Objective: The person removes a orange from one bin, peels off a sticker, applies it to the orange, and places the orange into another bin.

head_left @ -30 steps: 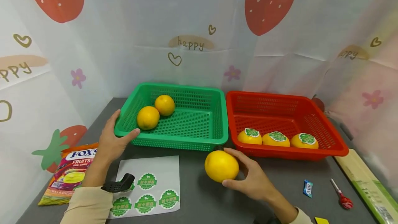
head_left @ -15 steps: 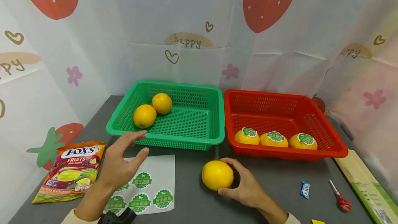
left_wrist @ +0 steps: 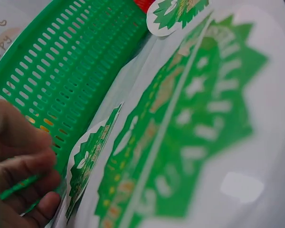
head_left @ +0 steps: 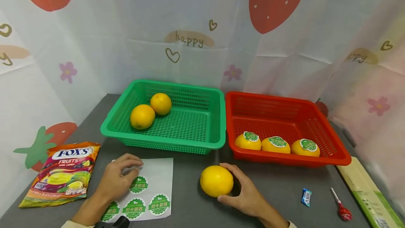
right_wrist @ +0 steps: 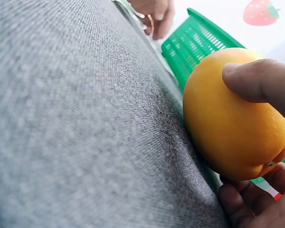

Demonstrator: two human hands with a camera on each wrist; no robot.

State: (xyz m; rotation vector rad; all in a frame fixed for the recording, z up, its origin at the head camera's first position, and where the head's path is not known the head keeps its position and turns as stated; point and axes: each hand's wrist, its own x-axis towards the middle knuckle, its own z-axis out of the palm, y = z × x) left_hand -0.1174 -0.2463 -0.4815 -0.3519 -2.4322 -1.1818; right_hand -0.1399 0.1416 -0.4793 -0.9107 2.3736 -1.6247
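My right hand (head_left: 243, 193) grips an orange (head_left: 216, 181) from its right side, thumb in front and fingers behind. In the right wrist view the orange (right_wrist: 232, 114) sits right at the grey tabletop. My left hand (head_left: 118, 178) is over the upper left part of a white sticker sheet (head_left: 161, 171), fingers loosely bent and nothing seen between them. Several green scalloped stickers (head_left: 159, 204) show on the sheet, some partly covered by that hand. Close up in the left wrist view, the fingertips (left_wrist: 47, 204) are beside one sticker (left_wrist: 88, 161).
Behind the sheet stands a green basket (head_left: 177, 146) with two plain oranges (head_left: 142, 116). A red basket (head_left: 284, 161) beside it holds three stickered oranges (head_left: 276, 144). At left lies a candy bag (head_left: 63, 175); at right, a small wrapped candy (head_left: 306, 197), a lollipop (head_left: 343, 211) and a long package (head_left: 368, 192).
My left hand has come away from the green basket's corner, down to the sticker sheet. The right hand has lowered the orange slightly toward the table, still gripping it.
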